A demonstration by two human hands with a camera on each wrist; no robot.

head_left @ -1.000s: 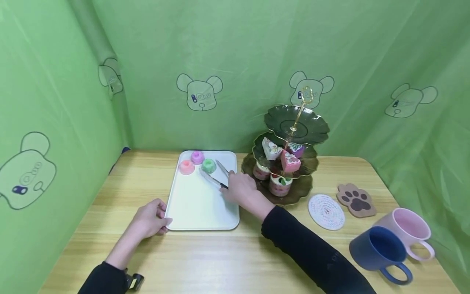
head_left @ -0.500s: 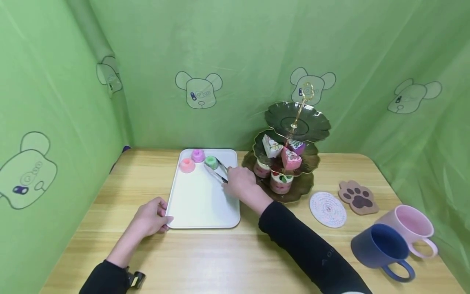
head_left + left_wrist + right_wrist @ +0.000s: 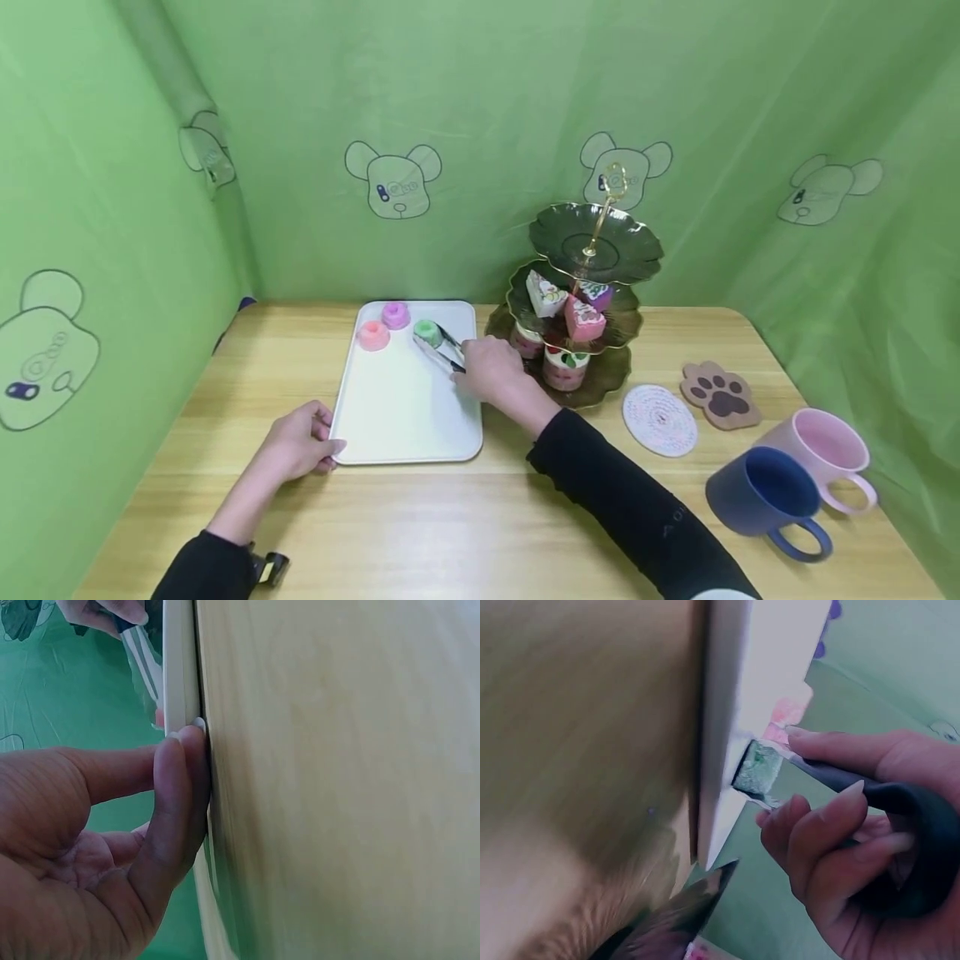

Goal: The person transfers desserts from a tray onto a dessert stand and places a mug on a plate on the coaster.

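Observation:
My left hand [image 3: 296, 442] pinches the near left corner of a white tray [image 3: 405, 421] between thumb and fingers; the left wrist view shows its fingertips at the rim. Over the tray's right side, my right hand [image 3: 493, 371] grips black-handled tongs [image 3: 441, 357]. The tongs' tips stand on either side of a green toy donut [image 3: 427, 332], and in the right wrist view this donut [image 3: 759, 771] sits between them on the tray. Left of it lie a peach donut [image 3: 373, 336] and a purple donut [image 3: 396, 315].
Right of the tray stands a three-tier stand [image 3: 596, 242] bearing cake slices and dessert cups. Farther right lie a round woven coaster [image 3: 660, 420] and a paw-shaped coaster [image 3: 722, 395], with a blue mug [image 3: 763, 492] and a pink mug [image 3: 817, 454] in front. Green cloth hangs behind.
The tongs' tips have moved from short of the green donut to both sides of it and drawn closer together. My left hand stays on the tray corner. The head view has shifted slightly.

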